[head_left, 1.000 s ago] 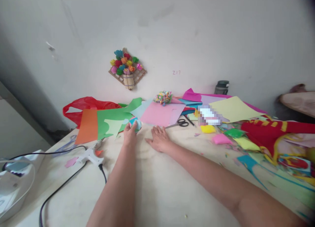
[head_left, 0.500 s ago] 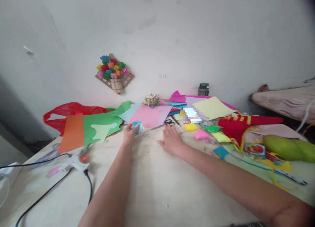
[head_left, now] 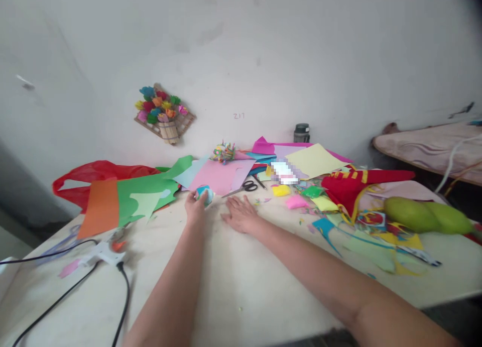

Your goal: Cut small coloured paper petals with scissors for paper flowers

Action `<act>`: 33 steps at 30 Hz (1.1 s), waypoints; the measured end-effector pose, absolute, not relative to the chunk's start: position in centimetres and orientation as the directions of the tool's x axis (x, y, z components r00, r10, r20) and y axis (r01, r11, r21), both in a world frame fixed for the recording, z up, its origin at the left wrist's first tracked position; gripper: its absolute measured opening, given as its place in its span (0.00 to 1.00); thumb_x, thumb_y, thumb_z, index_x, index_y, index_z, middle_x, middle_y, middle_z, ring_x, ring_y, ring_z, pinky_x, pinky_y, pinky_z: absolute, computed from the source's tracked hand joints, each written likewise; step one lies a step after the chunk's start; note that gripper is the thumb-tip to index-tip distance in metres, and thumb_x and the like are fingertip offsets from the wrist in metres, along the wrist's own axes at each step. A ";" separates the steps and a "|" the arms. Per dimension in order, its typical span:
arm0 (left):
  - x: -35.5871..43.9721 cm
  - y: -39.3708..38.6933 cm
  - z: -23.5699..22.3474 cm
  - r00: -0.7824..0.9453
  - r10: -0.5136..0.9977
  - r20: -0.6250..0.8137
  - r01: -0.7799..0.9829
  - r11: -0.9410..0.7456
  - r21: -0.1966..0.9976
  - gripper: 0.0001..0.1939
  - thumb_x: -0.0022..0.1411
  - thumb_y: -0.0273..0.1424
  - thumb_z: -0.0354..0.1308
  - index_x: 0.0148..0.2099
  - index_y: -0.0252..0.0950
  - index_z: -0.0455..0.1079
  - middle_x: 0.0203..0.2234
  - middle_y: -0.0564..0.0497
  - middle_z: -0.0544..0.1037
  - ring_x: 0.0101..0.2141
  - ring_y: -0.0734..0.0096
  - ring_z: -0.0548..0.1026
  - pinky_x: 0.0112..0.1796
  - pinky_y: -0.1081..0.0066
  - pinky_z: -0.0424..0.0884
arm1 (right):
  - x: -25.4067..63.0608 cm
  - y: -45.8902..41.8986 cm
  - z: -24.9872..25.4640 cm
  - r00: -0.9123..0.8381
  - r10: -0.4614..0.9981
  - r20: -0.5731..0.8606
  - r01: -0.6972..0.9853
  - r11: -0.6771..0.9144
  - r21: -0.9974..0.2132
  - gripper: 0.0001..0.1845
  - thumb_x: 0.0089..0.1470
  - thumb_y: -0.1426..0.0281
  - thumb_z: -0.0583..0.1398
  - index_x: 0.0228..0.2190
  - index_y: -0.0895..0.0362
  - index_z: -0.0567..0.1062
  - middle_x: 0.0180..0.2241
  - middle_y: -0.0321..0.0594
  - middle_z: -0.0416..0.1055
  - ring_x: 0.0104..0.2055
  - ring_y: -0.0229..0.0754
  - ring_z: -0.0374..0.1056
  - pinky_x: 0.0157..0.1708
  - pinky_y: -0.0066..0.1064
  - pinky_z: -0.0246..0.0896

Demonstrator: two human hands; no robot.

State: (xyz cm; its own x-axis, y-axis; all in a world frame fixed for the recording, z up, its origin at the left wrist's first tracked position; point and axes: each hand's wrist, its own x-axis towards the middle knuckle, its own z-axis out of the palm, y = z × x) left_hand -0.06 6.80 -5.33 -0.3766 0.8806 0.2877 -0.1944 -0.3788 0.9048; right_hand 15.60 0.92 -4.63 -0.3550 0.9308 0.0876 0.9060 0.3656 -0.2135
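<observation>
My left hand (head_left: 195, 206) is closed on a small blue paper piece (head_left: 205, 193), pinched between thumb and fingers, with a paler part to its right. My right hand (head_left: 239, 215) lies flat on the table (head_left: 241, 276), fingers spread and holding nothing. Just beyond its fingertips are the scissors (head_left: 244, 187), their black handles pointing away to the right. A pink paper sheet (head_left: 224, 175) lies behind both hands.
Orange paper (head_left: 98, 209) and green paper (head_left: 139, 196) lie left, near a white power strip (head_left: 107, 252) with black cables. Yellow (head_left: 281, 190) and pink (head_left: 296, 202) packets, a red cloth item (head_left: 344, 189) and green fruit (head_left: 410, 214) are on the right. A bottle (head_left: 302, 133) stands behind.
My right hand has moved left, away from the scissors' handles and closer to my left hand. My left hand keeps its hold on the blue paper. The view has shifted slightly right.
</observation>
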 end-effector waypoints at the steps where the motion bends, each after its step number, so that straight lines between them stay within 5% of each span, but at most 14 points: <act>1: 0.4 6.7 -5.3 -0.365 0.893 0.264 -0.180 -0.345 0.921 0.23 0.36 0.36 0.66 0.37 0.33 0.67 0.23 0.53 0.71 0.22 0.77 0.68 0.26 0.73 0.65 | 16.7 0.7 -4.6 -0.337 0.938 0.086 0.918 0.347 -0.190 0.35 0.58 0.55 0.39 0.60 0.64 0.53 0.63 0.46 0.43 0.65 0.44 0.33 0.60 0.47 0.17; 7: 2.8 5.6 -5.0 -0.254 0.932 0.258 0.030 -0.259 0.965 0.20 0.33 0.33 0.67 0.32 0.33 0.70 0.21 0.52 0.72 0.22 0.73 0.68 0.25 0.73 0.63 | 22.2 0.0 -4.2 -0.191 0.980 0.059 0.977 0.196 -0.084 0.34 0.59 0.57 0.37 0.60 0.64 0.52 0.63 0.46 0.43 0.65 0.44 0.32 0.59 0.47 0.12; 16: 4.5 4.1 -4.9 -0.166 0.949 0.269 0.110 -0.253 0.961 0.14 0.34 0.28 0.66 0.29 0.37 0.70 0.20 0.51 0.73 0.26 0.66 0.72 0.27 0.71 0.65 | 26.5 0.7 -5.0 -0.088 0.987 0.134 0.995 0.081 0.061 0.32 0.60 0.59 0.39 0.58 0.64 0.56 0.61 0.47 0.49 0.65 0.46 0.37 0.59 0.50 0.12; 23: 4.5 3.9 -5.0 -0.146 0.950 0.277 0.143 -0.257 0.956 0.14 0.35 0.28 0.66 0.29 0.37 0.71 0.21 0.50 0.74 0.27 0.66 0.72 0.27 0.71 0.65 | 26.9 0.1 -3.3 0.015 0.978 0.209 0.981 -0.055 0.187 0.21 0.56 0.67 0.49 0.44 0.63 0.74 0.48 0.53 0.69 0.61 0.56 0.47 0.57 0.55 0.12; 26: 4.5 4.0 -5.0 -0.124 0.952 0.279 0.147 -0.261 0.954 0.13 0.35 0.27 0.65 0.29 0.37 0.71 0.21 0.50 0.74 0.28 0.64 0.72 0.29 0.70 0.65 | 26.4 -0.1 -3.2 0.000 0.975 0.223 0.989 -0.032 0.143 0.18 0.53 0.71 0.51 0.38 0.64 0.77 0.42 0.55 0.72 0.58 0.57 0.53 0.57 0.54 0.10; 30: 4.8 4.0 -4.6 -0.121 0.954 0.276 0.185 -0.252 0.950 0.17 0.32 0.26 0.66 0.31 0.38 0.73 0.21 0.51 0.74 0.28 0.64 0.72 0.31 0.69 0.65 | 26.1 0.2 -4.4 -0.102 0.952 0.288 0.992 0.117 -0.036 0.26 0.59 0.61 0.45 0.53 0.60 0.65 0.57 0.48 0.59 0.61 0.51 0.48 0.59 0.53 0.20; 33: 5.0 4.0 -4.3 -0.139 0.946 0.294 0.225 -0.259 0.939 0.22 0.31 0.25 0.66 0.35 0.38 0.74 0.22 0.51 0.74 0.28 0.64 0.72 0.32 0.68 0.65 | 26.4 0.7 -4.7 -0.068 0.971 0.228 0.997 0.074 -0.018 0.27 0.58 0.60 0.46 0.54 0.60 0.65 0.57 0.47 0.58 0.63 0.52 0.44 0.59 0.55 0.20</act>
State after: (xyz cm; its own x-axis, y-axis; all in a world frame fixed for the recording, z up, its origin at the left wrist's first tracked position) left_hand 5.03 3.97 -4.33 -0.1391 0.9456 0.2941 0.2246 -0.2591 0.9394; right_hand 26.37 0.67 -4.72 -0.0676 0.9713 0.2283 0.9971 0.0735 -0.0177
